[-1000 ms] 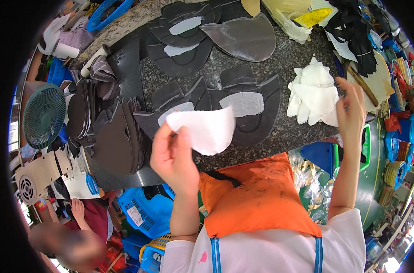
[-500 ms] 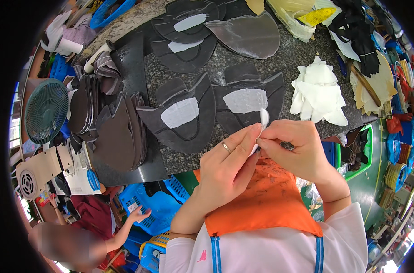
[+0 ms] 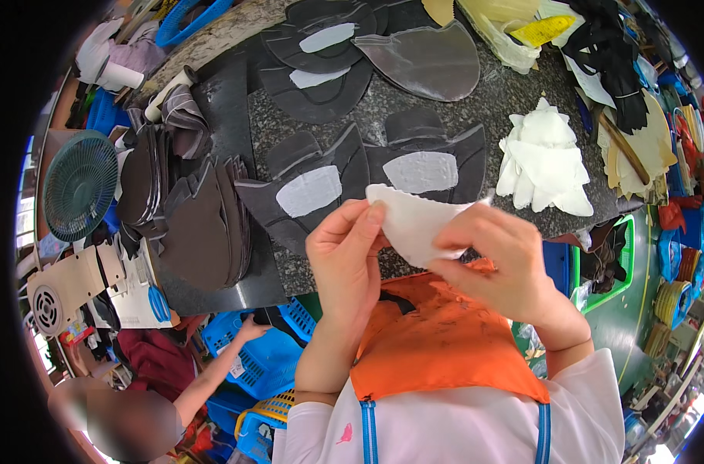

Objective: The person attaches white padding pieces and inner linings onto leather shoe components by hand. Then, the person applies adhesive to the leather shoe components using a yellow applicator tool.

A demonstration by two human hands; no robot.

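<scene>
L hand [image 3: 344, 251] pinched the thin white curved-edged fabric-like piece [image 3: 414, 223] by its left corner, R hand [image 3: 497, 259] its right side; light tension w/o creasing prob. worked best.

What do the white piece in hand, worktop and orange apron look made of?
White piece: probably felt or nonwoven, matt; bends softly, finely jagged edge.
Worktop: granite or imitation, smooth-looking; dark speckled grain.
Orange apron: fabric, possibly coated; soft creases, dark smudges.
</scene>
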